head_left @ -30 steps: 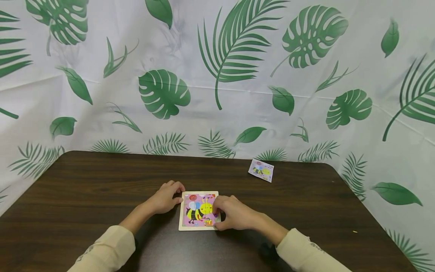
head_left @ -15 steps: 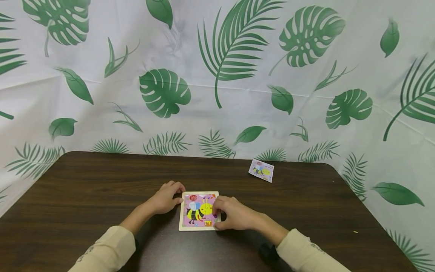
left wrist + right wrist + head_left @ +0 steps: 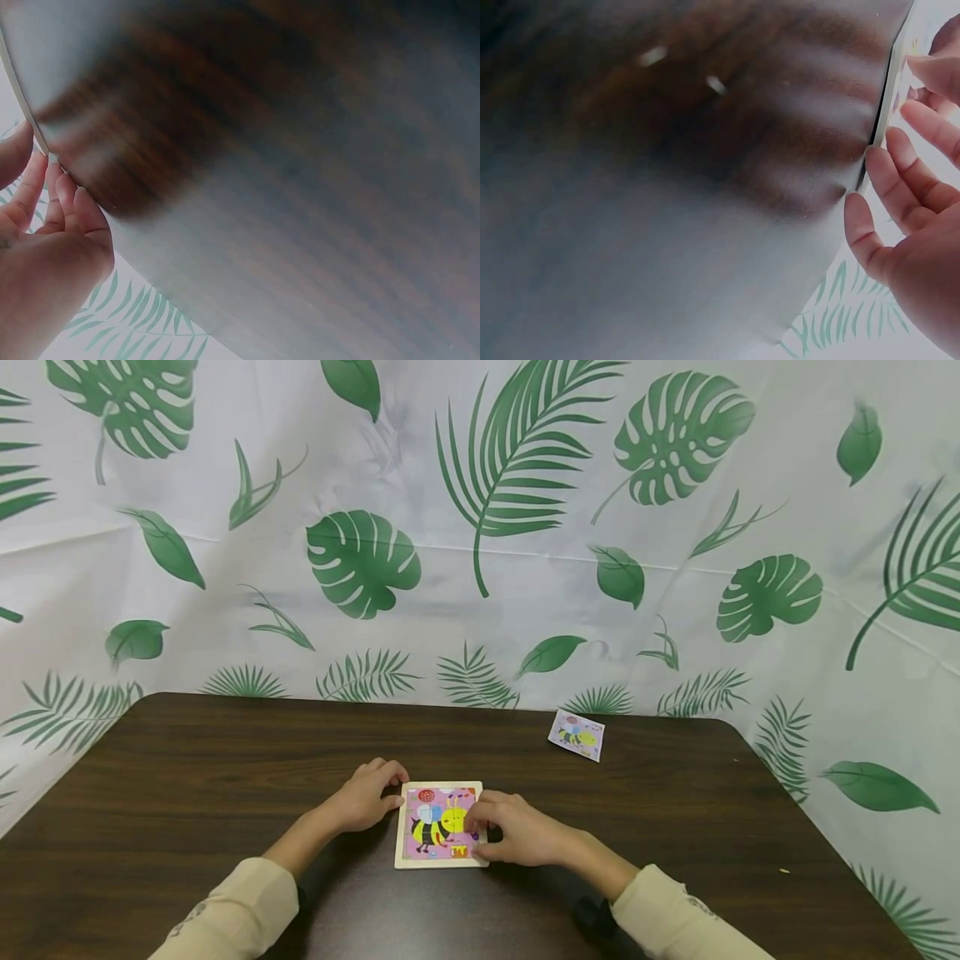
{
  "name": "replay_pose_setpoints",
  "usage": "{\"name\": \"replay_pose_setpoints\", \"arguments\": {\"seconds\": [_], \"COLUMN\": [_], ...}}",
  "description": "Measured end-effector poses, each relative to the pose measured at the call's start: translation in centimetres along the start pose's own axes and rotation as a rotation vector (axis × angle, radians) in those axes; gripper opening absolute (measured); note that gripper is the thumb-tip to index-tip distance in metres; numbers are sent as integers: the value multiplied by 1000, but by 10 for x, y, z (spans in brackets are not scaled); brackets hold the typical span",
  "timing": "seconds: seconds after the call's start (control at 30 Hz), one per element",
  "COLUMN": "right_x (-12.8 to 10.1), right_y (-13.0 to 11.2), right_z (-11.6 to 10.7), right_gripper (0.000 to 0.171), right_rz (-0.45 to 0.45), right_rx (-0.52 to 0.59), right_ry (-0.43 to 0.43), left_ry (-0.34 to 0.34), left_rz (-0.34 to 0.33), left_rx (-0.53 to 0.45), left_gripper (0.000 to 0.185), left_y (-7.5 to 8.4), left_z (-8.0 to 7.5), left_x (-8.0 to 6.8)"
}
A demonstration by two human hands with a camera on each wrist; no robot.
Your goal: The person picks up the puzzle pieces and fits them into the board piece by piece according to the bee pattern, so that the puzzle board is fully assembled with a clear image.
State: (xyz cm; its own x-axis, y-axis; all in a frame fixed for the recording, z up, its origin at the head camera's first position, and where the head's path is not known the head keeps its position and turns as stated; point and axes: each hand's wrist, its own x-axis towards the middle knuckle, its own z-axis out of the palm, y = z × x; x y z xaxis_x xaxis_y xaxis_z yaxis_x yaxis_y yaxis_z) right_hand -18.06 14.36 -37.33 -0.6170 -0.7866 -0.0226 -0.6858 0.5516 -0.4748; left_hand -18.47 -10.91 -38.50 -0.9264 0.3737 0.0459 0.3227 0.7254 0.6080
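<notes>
Bee puzzle [image 3: 438,825], a small square board with a pale wooden frame and a pink picture of a bee, lay flat on the desk [image 3: 225,760] near its front edge, between the two hands. It looked thin, stiff and light, likely wood or pressed card; the loose pieces seated in the frame would probably shift or spill if the board were tipped, so it was judged best taken by the frame's opposite edges and kept level. The left hand [image 3: 365,797] rested at the board's left edge, fingers curled with their tips against the frame, steadying rather than lifting it. The right hand [image 3: 517,831] lay on the right side, fingers bent down onto a piece near the right edge and seeming to press it; whether it pinched the piece could not be told. The wrist views were blurred, showing only fingertips [image 3: 889,150] beside the frame's thin edge. A small picture card [image 3: 576,735] of the same bee lay well apart toward the desk's far right. A leaf-print cloth [image 3: 480,527] hung behind.
</notes>
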Motion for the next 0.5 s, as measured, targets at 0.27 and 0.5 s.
{"name": "replay_pose_setpoints", "arguments": {"seconds": [0.27, 0.5], "right_x": [-1, -8], "right_y": [1, 8], "right_z": [-1, -4], "right_gripper": [19, 18], "right_rz": [-4, -6], "right_rx": [22, 30], "right_ry": [-5, 9], "left_ry": [-13, -23], "left_rz": [-8, 21], "left_rx": [18, 27], "left_gripper": [17, 18], "left_y": [0, -2], "left_z": [-1, -4], "left_x": [0, -2]}}
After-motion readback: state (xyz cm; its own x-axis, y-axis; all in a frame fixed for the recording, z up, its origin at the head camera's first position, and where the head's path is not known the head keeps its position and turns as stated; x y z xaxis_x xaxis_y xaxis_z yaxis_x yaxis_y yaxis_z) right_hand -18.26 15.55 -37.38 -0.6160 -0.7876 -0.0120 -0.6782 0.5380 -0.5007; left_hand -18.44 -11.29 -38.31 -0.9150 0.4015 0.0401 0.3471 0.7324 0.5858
